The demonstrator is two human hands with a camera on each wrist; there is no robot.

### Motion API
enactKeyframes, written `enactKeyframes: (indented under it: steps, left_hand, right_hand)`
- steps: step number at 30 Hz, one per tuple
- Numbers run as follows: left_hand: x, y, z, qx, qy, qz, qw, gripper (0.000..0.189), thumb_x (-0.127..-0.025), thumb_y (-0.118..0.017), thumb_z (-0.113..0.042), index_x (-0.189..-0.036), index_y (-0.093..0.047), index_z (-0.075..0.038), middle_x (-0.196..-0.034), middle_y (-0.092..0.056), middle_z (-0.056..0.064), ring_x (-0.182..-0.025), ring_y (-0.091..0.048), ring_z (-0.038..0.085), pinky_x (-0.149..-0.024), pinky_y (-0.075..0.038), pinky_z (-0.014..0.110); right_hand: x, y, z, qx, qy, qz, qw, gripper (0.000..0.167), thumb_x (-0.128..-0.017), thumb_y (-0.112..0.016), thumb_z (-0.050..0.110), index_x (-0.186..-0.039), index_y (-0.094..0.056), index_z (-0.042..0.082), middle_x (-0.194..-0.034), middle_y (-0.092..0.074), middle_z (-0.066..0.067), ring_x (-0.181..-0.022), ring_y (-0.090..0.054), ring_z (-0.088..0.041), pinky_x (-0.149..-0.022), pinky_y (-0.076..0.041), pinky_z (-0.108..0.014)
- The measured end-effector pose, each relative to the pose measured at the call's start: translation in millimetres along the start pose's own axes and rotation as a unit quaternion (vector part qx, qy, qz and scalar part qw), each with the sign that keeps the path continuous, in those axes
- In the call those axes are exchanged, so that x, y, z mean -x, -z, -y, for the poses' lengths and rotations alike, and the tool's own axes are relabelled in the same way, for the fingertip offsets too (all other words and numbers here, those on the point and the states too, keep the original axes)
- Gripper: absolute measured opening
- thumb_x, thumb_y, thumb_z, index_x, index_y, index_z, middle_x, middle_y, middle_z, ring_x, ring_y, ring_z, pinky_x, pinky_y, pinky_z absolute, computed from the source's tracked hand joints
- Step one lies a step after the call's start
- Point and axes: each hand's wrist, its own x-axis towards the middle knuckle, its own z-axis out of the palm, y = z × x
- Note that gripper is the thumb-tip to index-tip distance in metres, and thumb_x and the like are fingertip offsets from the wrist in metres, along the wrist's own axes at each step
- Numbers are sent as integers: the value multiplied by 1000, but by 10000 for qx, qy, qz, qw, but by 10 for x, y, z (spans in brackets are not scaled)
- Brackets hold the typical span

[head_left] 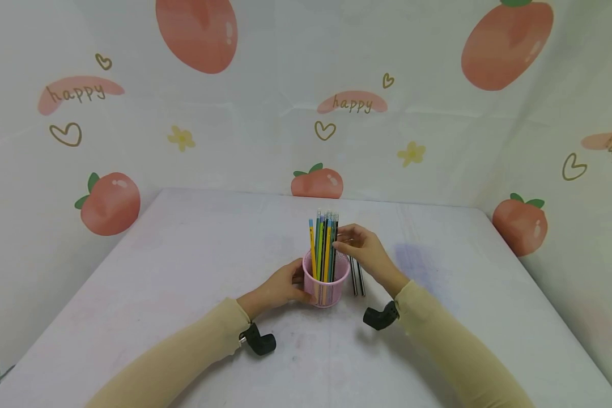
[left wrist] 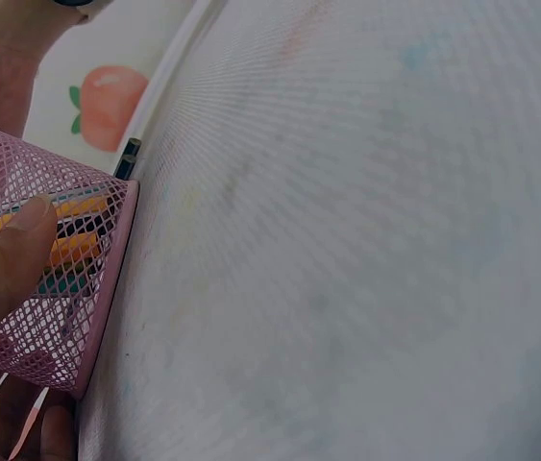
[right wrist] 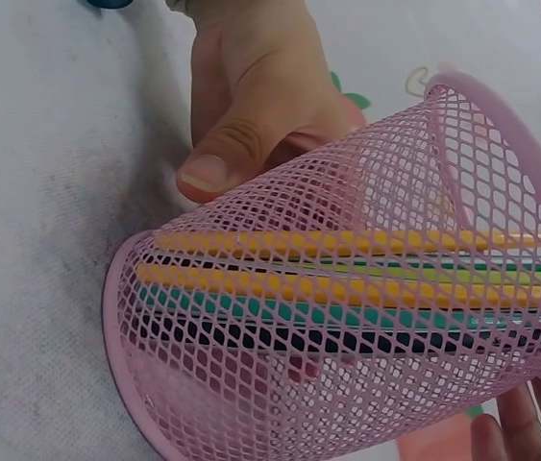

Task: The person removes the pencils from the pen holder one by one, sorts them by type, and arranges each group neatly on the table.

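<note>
My left hand (head_left: pixel 284 285) grips the pink mesh pencil cup (head_left: pixel 323 294) low on its left side. In the left wrist view its thumb (left wrist: pixel 11 264) presses the mesh. The cup stands upright on the table and holds several pencils (head_left: pixel 322 249), yellow, green, teal and black. My right hand (head_left: pixel 361 248) is above the cup's right rim, thumb and forefinger pinching a black pencil (head_left: pixel 335 226) that stands in the cup. The right wrist view shows only a few of its fingertips (right wrist: pixel 520 423) beside the rim. Two dark pencils (head_left: pixel 357 277) lie on the table right of the cup.
The white table (head_left: pixel 224 238) has a faint bluish stain (head_left: pixel 415 260) to the right. Behind it hangs a pale backdrop (head_left: pixel 265 141) printed with peaches, hearts and flowers. Black wrist cameras (head_left: pixel 260 340) are strapped at both cuffs.
</note>
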Motion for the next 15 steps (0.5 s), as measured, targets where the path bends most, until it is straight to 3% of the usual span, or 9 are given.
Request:
enactKeyframes:
  steps: [15]
  left_hand:
    - [-14, -4, 16, 15, 37, -9, 10000, 85, -73, -81, -3, -145, -37, -6, -139, -54, 13, -130, -50, 30, -112, -37, 47]
  right_hand:
    - [35, 15, -61, 100, 3, 97, 9999, 34, -89, -69, 14, -119, -59, 1, -104, -65, -9, -91, -64, -13, -89, -55, -38]
